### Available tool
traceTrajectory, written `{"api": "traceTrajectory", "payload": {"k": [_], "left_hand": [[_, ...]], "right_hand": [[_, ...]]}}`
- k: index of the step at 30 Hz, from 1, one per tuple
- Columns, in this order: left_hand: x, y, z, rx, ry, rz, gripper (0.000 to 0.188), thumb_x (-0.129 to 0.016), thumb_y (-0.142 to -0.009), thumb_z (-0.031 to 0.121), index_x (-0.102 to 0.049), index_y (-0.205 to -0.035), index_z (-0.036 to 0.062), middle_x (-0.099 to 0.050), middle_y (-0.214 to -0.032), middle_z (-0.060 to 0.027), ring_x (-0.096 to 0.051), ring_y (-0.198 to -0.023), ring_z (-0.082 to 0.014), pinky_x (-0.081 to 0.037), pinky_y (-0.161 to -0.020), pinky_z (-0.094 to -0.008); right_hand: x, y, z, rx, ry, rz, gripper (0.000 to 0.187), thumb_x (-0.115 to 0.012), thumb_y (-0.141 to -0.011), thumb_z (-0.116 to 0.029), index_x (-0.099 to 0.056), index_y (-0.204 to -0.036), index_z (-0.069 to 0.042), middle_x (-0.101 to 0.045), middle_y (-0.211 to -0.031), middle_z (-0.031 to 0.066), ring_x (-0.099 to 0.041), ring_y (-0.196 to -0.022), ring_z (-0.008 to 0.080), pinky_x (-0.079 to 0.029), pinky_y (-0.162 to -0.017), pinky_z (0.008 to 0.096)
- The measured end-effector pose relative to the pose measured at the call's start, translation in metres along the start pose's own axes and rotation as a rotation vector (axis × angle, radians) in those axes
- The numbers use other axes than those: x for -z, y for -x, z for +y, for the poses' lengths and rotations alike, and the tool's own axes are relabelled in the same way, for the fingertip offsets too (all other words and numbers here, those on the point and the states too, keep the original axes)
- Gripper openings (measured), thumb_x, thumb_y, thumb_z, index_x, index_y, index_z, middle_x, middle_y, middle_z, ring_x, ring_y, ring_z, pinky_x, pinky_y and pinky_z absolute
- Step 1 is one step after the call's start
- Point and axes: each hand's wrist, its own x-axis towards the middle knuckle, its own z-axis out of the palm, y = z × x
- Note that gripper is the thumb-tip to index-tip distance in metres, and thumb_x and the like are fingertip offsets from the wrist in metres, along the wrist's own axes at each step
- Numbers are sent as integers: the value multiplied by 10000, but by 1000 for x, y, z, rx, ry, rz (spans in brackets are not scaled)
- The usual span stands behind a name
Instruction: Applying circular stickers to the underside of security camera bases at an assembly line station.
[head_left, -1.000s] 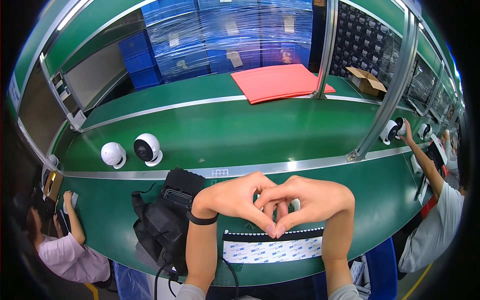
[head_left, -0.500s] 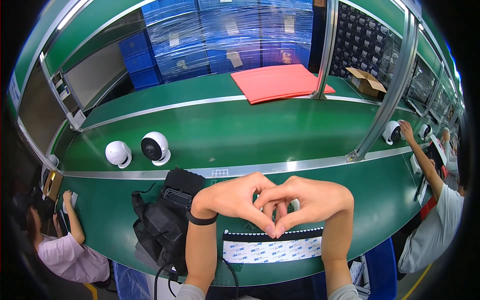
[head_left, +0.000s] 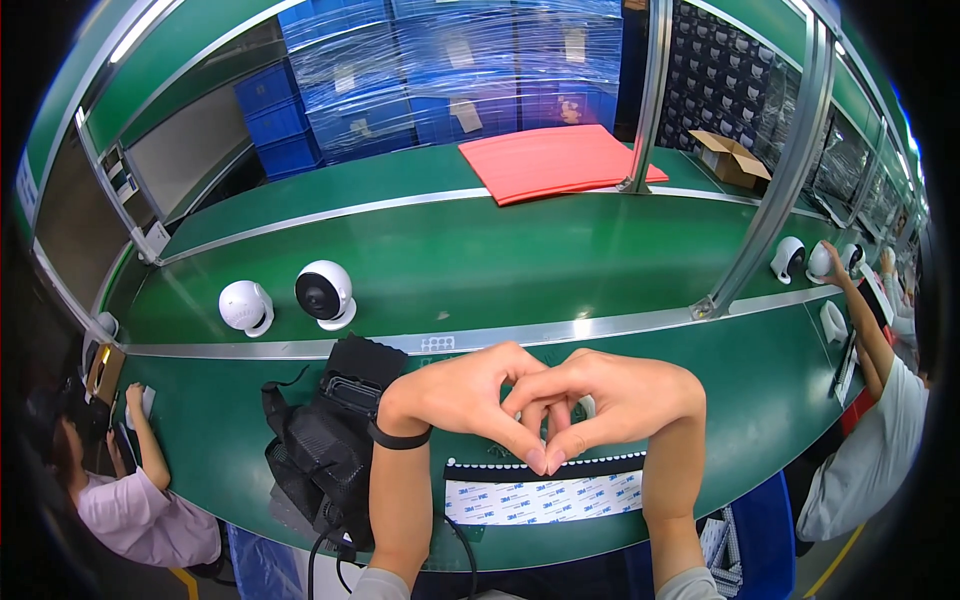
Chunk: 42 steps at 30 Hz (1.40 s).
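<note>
My left hand [head_left: 470, 395] and my right hand [head_left: 620, 395] meet above the bench, fingers curled in and thumb tips together. A bit of something white [head_left: 586, 406] shows behind the right fingers; what they pinch is mostly hidden. Below them lies a flat white sheet with blue print [head_left: 540, 502], a black strip with small white rounded tabs [head_left: 480, 470] along its far edge. Beside my left forearm, which wears a black wristband [head_left: 400, 438], sits a black mesh bag [head_left: 325, 450]. A small sheet with pale round dots [head_left: 437, 344] lies on the metal rail beyond my hands.
Two white ball-shaped cameras [head_left: 325, 295] stand on the green belt [head_left: 480, 260] at left. A red foam sheet [head_left: 555, 165] and an open carton [head_left: 730, 160] lie farther back. At right, a co-worker's hand [head_left: 832, 262] touches another ball-shaped camera; another person [head_left: 140, 510] works at left.
The two ball-shaped cameras at left have shifted slightly right. At right, the co-worker's hand has moved right, from one camera to another. My hands keep nearly the same pose.
</note>
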Motion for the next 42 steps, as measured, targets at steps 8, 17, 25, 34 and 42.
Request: {"api": "traceTrajectory", "payload": {"k": [8,17,25,34,42], "left_hand": [[5,5,-1,78,-1,-41,516,-986,-665,134,-745,-1092,-27,-797,-987,-117,-745,-911,-177,-563,-865,-327],[45,1,-47,77,-477,1096,617,-858,-876,324,-650,-1347,-17,-702,-1203,-124,-652,-1167,-255,-481,-1078,-432],[94,-2,-121,8,-310,1824,986,-819,-910,369,-249,-1605,-36,-351,-1583,-292,-414,-1447,-396,-377,-1177,-494],[84,-1,-101,-523,631,1777,877,-733,-961,324,-230,-1607,9,-272,-1605,-240,-451,-1419,-384,-449,-1153,-520],[81,14,-85,-690,945,1418,672,-663,-979,194,-262,-1477,-12,-330,-1497,-276,-626,-1194,-370,-605,-917,-427]], "right_hand": [[-1,-4,-6,-53,3,6,479,-819,-927,-234,-646,-1312,-9,-797,-1003,85,-752,-838,151,-548,-746,299],[5,-7,12,-212,525,746,399,-728,-995,-321,-682,-1190,24,-763,-1011,153,-729,-960,274,-540,-894,397],[7,-24,18,-354,414,592,444,-736,-987,-372,-692,-1210,10,-764,-1006,153,-719,-979,296,-541,-913,407],[17,-41,45,-50,257,689,555,-754,-987,-256,-546,-1428,9,-711,-1134,163,-703,-1060,234,-564,-953,386],[21,-40,41,90,-141,683,737,-660,-1059,-311,-266,-1634,-73,-554,-1422,194,-689,-1145,267,-638,-857,390]]}}
